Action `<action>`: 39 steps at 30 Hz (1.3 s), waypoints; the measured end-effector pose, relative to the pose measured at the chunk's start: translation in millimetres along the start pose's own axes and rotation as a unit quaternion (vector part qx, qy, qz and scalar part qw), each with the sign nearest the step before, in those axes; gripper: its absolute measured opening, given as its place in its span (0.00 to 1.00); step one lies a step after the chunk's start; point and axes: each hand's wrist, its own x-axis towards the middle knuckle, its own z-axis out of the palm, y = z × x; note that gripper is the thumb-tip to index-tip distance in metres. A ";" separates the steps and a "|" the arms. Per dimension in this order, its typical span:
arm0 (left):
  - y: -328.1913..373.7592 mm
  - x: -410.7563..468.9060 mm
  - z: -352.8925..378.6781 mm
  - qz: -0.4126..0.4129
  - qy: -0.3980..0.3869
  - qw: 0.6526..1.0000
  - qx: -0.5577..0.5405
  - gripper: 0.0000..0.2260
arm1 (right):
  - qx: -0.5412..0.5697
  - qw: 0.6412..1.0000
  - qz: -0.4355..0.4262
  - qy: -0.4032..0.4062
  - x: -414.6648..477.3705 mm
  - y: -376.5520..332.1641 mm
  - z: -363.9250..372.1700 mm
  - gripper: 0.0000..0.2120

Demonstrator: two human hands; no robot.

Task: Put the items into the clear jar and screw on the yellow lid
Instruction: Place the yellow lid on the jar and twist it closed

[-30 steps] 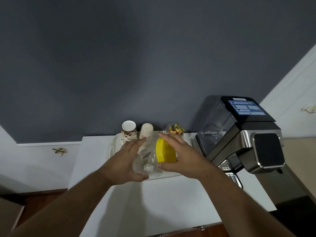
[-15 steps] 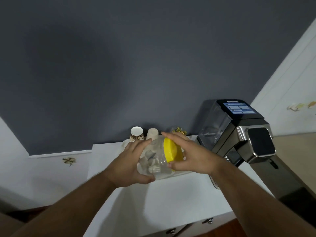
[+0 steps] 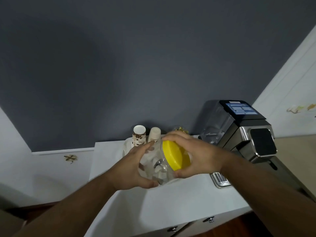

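I hold the clear jar [image 3: 158, 165] tilted on its side above the white counter, mouth to the right. Small white and dark items lie inside it. My left hand [image 3: 131, 170] wraps around the jar's body from the left and below. The yellow lid [image 3: 172, 157] sits on the jar's mouth, and my right hand [image 3: 196, 155] grips it around the rim from the right.
Behind the jar, two paper cups [image 3: 139, 136] stand on a white tray [image 3: 126, 145], beside a small glass with yellow sachets [image 3: 180, 130]. A coffee machine [image 3: 239, 130] fills the right of the white counter [image 3: 171, 202]. Drawer handles run along the front edge.
Both hands have lifted the jar and lid toward me, off the tray. The camera has tilted upward slightly, and the right hand has shifted its hold around the lid.
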 end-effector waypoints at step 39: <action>-11.6 26.3 2.6 -0.003 0.069 0.997 -0.015 0.57 | 0.078 0.982 0.164 0.047 52.0 1.1 3.8 0.49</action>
